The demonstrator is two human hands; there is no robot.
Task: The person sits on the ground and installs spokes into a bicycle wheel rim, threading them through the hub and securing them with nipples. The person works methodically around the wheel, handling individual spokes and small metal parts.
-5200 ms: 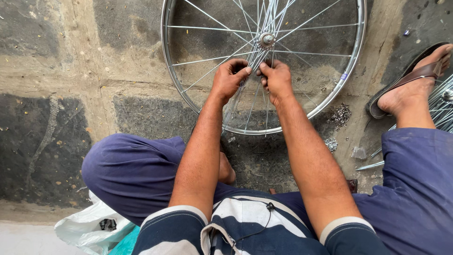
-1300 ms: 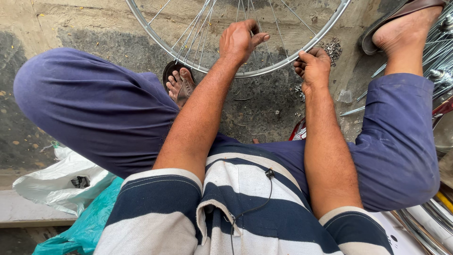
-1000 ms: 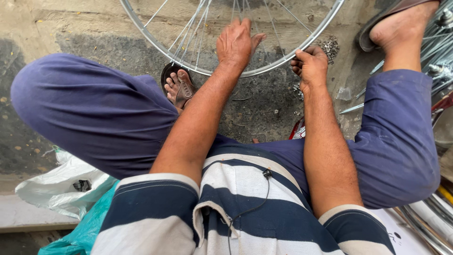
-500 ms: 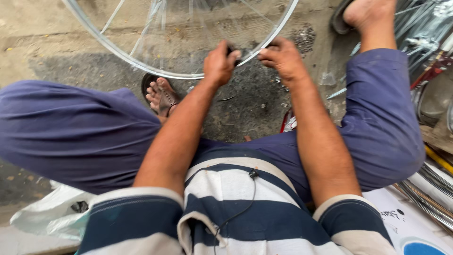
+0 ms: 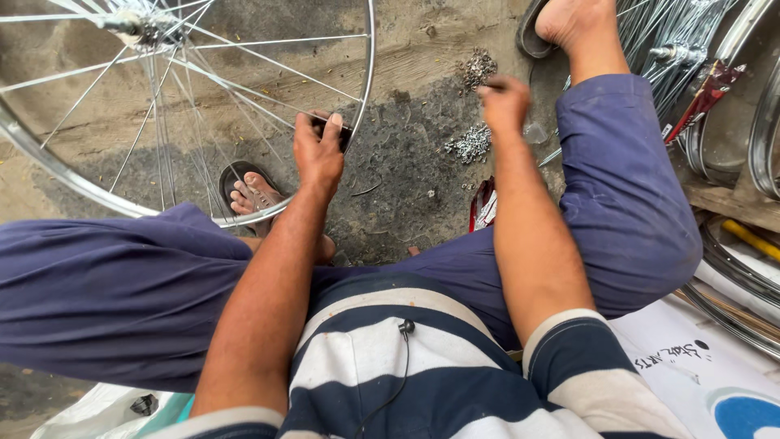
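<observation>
Left hand [image 5: 318,153] grips wheel rim [image 5: 367,89]; right hand [image 5: 504,102] closed above scattered nipples [image 5: 470,144].

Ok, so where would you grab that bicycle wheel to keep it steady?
Grip the wheel by its metal rim, from the near right side beside the left hand. The rim is a thin bare hoop that fingers can wrap; the spokes look too thin and crowded.
</observation>
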